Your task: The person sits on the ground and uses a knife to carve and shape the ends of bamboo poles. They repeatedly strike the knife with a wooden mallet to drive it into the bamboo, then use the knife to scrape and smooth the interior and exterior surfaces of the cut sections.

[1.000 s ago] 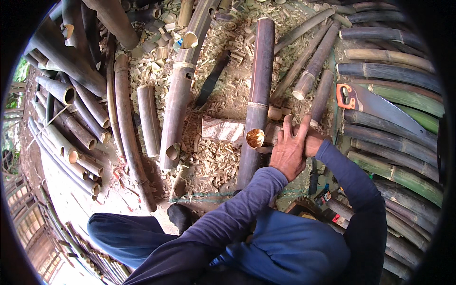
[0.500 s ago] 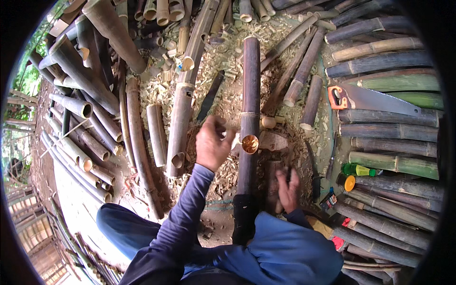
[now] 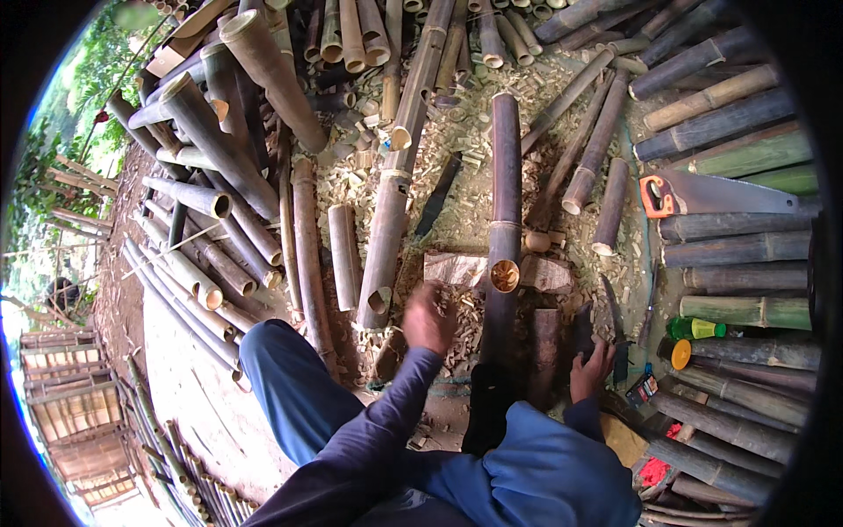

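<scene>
A long dark bamboo pole (image 3: 506, 176) runs away from me between my knees, with an oval opening (image 3: 505, 276) cut in its upper side and a pale inside showing. It crosses a split wood block (image 3: 546, 274) lying on the chips. My left hand (image 3: 430, 318) hovers left of the pole, apart from it; its fingers are blurred. My right hand (image 3: 592, 369) is low on the right, with curled fingers at a dark, flat, blade-like tool (image 3: 582, 328). A short dark bamboo piece (image 3: 544, 351) lies between that hand and the pole.
Wood chips (image 3: 465, 206) cover the ground. A dark blade (image 3: 439, 193) lies left of the pole, a mallet-like wooden piece (image 3: 537, 241) right of it. A handsaw (image 3: 720, 193) with an orange handle and a green bottle (image 3: 696, 328) rest on bamboo at the right. Bamboo tubes (image 3: 241, 132) crowd the left.
My left hand has drawn back toward me from beside the opening. My right hand has moved away from the pole to the right. The whole view has swung, shifting the scene rightward.
</scene>
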Action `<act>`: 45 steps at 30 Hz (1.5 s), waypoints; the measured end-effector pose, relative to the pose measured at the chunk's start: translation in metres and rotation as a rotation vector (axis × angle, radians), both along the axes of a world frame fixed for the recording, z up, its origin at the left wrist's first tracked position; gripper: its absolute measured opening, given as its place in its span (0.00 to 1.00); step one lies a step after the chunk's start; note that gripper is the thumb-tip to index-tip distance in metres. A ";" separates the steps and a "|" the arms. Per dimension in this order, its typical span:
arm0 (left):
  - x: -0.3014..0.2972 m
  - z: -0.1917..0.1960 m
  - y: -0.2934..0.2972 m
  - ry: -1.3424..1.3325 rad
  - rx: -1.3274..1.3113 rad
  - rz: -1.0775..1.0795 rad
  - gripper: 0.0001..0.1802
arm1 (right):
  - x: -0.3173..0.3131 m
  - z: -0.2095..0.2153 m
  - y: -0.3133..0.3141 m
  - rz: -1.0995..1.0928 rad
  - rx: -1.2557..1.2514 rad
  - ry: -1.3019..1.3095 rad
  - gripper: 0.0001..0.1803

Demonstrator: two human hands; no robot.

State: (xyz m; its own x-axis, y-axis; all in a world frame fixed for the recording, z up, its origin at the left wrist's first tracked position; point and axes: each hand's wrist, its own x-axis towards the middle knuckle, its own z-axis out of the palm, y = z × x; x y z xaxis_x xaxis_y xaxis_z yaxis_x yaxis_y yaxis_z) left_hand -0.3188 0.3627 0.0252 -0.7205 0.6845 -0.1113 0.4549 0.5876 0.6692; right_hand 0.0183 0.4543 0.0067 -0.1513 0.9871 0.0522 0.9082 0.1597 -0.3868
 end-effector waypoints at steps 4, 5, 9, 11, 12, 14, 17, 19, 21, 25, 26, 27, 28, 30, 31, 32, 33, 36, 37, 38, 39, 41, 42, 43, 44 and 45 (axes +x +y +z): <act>-0.092 0.040 0.036 0.231 -0.345 0.256 0.57 | 0.029 0.009 -0.020 -0.086 -0.224 0.287 0.23; -0.108 0.031 0.039 0.288 -0.383 0.196 0.62 | 0.026 0.013 -0.025 -0.095 -0.279 0.372 0.23; -0.133 0.009 0.046 0.118 -0.438 0.059 0.59 | 0.024 0.006 -0.037 0.030 -0.215 0.455 0.09; -0.171 -0.015 0.012 0.274 -0.338 0.107 0.56 | 0.013 0.013 -0.021 0.015 -0.160 0.390 0.06; -0.166 -0.008 0.014 0.283 -0.408 0.113 0.55 | 0.017 0.026 -0.013 -0.036 -0.154 0.354 0.05; -0.172 0.007 0.008 0.375 -0.520 0.080 0.54 | 0.027 0.029 -0.001 -0.074 -0.146 0.306 0.06; -0.190 0.008 0.003 0.360 -0.614 0.054 0.58 | 0.075 0.001 0.028 -0.092 -0.072 0.206 0.10; -0.187 0.012 0.007 0.364 -0.646 0.077 0.59 | 0.104 -0.007 0.059 -0.232 0.006 -0.027 0.12; -0.188 0.000 0.004 0.486 -0.549 0.102 0.56 | 0.115 -0.014 0.095 -0.375 0.004 -0.259 0.13; -0.124 -0.004 0.029 0.505 -0.091 -0.225 0.52 | 0.145 -0.032 0.128 -0.362 -0.073 -0.409 0.17; -0.068 0.017 0.045 0.524 -0.120 -0.308 0.46 | 0.159 -0.033 0.128 -0.331 -0.091 -0.424 0.18; -0.036 0.016 0.050 0.524 0.171 -0.462 0.44 | 0.161 -0.030 0.131 -0.272 -0.075 -0.234 0.18; -0.005 0.026 0.065 0.387 0.222 -0.648 0.44 | 0.165 -0.023 0.130 -0.209 -0.060 -0.052 0.19; 0.057 0.064 0.080 0.152 0.285 -0.787 0.43 | 0.128 0.011 0.115 -0.306 -0.370 0.541 0.20; 0.080 0.068 0.091 0.231 0.231 -0.894 0.47 | 0.115 0.034 0.100 -0.174 -0.256 0.395 0.19; 0.099 0.085 0.109 0.194 0.368 -1.031 0.48 | 0.102 0.053 0.081 -0.041 -0.144 0.258 0.18; 0.119 0.094 0.123 0.287 0.314 -1.140 0.47 | 0.069 0.094 0.061 -0.057 -0.270 0.241 0.17; 0.146 0.091 0.137 0.408 0.219 -1.445 0.32 | 0.015 0.162 0.012 0.095 -0.331 0.462 0.13; 0.151 0.077 0.143 0.351 0.137 -1.586 0.26 | 0.011 0.161 0.000 -0.041 -0.406 0.774 0.13; 0.147 0.073 0.143 0.281 0.108 -1.511 0.23 | 0.008 0.155 -0.011 -0.189 -0.479 1.085 0.13; 0.141 0.072 0.142 0.210 0.086 -1.445 0.20 | 0.010 0.149 -0.020 -0.353 -0.535 1.392 0.14; 0.136 0.081 0.144 0.127 0.148 -1.343 0.17 | 0.066 0.026 -0.054 -0.067 -0.321 0.715 0.29; 0.120 0.081 0.140 0.123 0.187 -1.267 0.18 | 0.035 0.023 -0.070 -0.023 -0.385 0.381 0.32; 0.113 0.080 0.137 0.112 0.240 -1.194 0.18 | 0.006 0.029 -0.087 0.047 -0.425 0.036 0.35; 0.114 0.077 0.136 0.073 0.301 -1.129 0.18 | 0.000 0.022 -0.107 0.094 -0.376 -0.171 0.36; 0.114 0.068 0.132 0.096 0.243 -1.097 0.17 | 0.002 0.007 -0.117 0.068 -0.374 -0.116 0.36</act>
